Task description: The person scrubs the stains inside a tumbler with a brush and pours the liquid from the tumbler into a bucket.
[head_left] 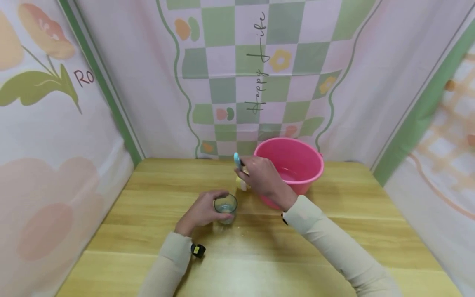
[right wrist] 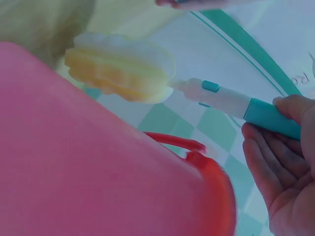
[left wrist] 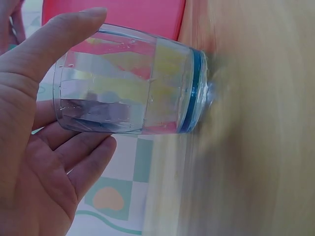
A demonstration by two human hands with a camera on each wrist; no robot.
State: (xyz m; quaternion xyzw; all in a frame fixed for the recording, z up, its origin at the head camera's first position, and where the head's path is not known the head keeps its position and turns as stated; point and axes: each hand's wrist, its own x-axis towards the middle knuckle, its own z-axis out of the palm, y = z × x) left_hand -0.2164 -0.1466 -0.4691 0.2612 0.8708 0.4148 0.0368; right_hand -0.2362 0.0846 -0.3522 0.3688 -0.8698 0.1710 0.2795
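Note:
My left hand [head_left: 202,209] holds a clear drinking glass [head_left: 226,204] near its rim, thumb on one side and fingers on the other. Upright over the table, the glass has a blue-tinted base and droplets on its wall; whether the base touches the wood I cannot tell. My right hand [head_left: 265,175] grips a cup brush by its teal handle [right wrist: 273,118]. The brush's yellow and white sponge head [right wrist: 120,73] points down, outside the bucket and apart from the glass. In the head view the right hand partly covers the sponge.
A pink bucket [head_left: 315,175] stands at the back right of the wooden table [head_left: 148,231], close beside the right hand. A few droplets lie on the wood near the glass. Printed cloth [head_left: 219,62] hangs behind the table and along both sides.

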